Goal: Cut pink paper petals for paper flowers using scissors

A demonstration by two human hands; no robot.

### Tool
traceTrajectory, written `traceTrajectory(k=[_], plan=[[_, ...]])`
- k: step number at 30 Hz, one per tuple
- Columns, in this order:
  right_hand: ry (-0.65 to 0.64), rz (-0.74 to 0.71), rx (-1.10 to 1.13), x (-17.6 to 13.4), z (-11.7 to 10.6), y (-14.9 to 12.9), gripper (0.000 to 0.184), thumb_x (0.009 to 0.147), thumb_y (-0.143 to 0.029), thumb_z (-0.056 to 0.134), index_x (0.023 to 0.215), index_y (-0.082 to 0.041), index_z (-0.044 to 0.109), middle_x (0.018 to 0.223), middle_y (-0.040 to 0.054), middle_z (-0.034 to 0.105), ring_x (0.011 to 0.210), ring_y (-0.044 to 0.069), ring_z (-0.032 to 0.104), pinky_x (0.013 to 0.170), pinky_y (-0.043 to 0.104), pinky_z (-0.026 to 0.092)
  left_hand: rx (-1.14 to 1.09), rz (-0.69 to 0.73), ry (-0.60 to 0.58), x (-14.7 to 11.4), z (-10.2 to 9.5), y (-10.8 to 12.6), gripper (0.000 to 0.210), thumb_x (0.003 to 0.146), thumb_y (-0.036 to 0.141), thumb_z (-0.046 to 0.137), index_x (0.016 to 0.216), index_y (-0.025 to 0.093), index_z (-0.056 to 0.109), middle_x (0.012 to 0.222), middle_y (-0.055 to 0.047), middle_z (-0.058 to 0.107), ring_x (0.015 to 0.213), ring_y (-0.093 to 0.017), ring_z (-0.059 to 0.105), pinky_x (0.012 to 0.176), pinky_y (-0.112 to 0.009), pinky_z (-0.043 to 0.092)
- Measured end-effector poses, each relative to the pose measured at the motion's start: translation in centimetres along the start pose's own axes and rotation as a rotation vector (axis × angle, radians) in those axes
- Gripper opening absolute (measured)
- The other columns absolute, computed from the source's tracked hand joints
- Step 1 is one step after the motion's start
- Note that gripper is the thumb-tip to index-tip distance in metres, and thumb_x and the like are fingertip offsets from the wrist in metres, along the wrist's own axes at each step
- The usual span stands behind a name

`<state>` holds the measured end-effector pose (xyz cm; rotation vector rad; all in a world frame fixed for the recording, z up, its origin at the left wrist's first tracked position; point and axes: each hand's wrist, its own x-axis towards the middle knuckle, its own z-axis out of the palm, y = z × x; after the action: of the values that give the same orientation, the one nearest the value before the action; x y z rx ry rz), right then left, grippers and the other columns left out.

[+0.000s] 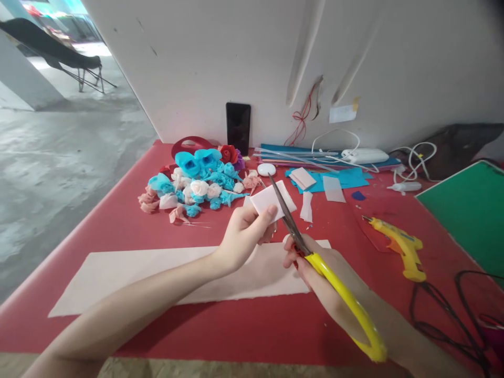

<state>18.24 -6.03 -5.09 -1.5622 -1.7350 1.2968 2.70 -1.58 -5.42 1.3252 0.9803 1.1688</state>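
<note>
My left hand (pixel 247 231) pinches a folded piece of pale pink crepe paper (pixel 264 201) between thumb and fingers, above the table. In my right hand (pixel 311 257) are scissors (pixel 290 224) with a large yellow handle loop, their blades pointing up and away. The blades lie across the right edge of the folded paper; whether they are cutting into it I cannot tell. Beneath both hands, a long pale pink paper strip (pixel 129 273) lies flat on the red table.
Several blue, white and pink paper flowers (pixel 197 181) are heaped at the back left. A black phone (pixel 238 126) leans on the wall. A yellow glue gun (pixel 399 247) with a dark cord lies right, near a green board (pixel 468 215). Blue paper (pixel 350 179) lies at the back.
</note>
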Motion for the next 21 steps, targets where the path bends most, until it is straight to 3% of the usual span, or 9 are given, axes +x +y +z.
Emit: traceTrajectory(k=[4,9,13,18,21], plan=[[0.008,0.049,-0.131,-0.07,-0.01,-0.45,0.012,0.082,-0.029,0.042,0.088,-0.022,0.049,0.066,-0.0001,0.058,0.038,0.007,0.037,0.04,0.021,0.034,0.014,-0.009,0.008,0.06,-0.11,0.03,0.042,0.083,0.035,0.045,0.045,0.017,0.041,0.039,0.004,0.04,0.039,-0.006,0.036,0.042,-0.02,0.032],[0.016,0.047,-0.054,-0.24,0.29,-0.23,0.016,0.085,-0.035,0.041,0.086,-0.022,0.05,0.056,-0.0022,0.053,0.034,0.007,0.036,0.035,0.02,0.033,0.024,-0.012,0.015,0.08,-0.11,-0.01,0.043,0.083,0.037,0.046,0.045,0.017,0.04,0.038,0.004,0.039,0.039,-0.006,0.035,0.041,-0.02,0.031],[0.005,0.136,-0.054,-0.3,0.3,-0.17,0.017,0.085,-0.038,0.041,0.081,-0.023,0.048,0.048,-0.0043,0.048,0.032,0.008,0.034,0.034,0.02,0.032,0.031,-0.015,0.015,0.1,-0.09,0.04,0.044,0.082,0.039,0.047,0.044,0.017,0.039,0.037,0.004,0.038,0.039,-0.006,0.034,0.041,-0.02,0.031],[0.011,0.039,-0.036,-0.17,0.47,0.21,0.015,0.084,-0.035,0.043,0.078,-0.023,0.047,0.042,-0.0059,0.042,0.032,0.009,0.034,0.033,0.02,0.03,0.017,-0.013,0.01,0.18,-0.13,0.09,0.042,0.082,0.036,0.046,0.046,0.017,0.038,0.037,0.005,0.038,0.038,-0.005,0.031,0.041,-0.02,0.029],[0.03,0.061,0.02,-0.06,0.86,0.45,0.019,0.087,-0.04,0.038,0.081,-0.023,0.045,0.042,-0.0065,0.042,0.03,0.008,0.031,0.031,0.021,0.027,0.022,-0.036,0.013,0.2,-0.15,0.06,0.042,0.082,0.036,0.046,0.046,0.017,0.039,0.036,0.005,0.037,0.038,-0.005,0.031,0.04,-0.019,0.028]])
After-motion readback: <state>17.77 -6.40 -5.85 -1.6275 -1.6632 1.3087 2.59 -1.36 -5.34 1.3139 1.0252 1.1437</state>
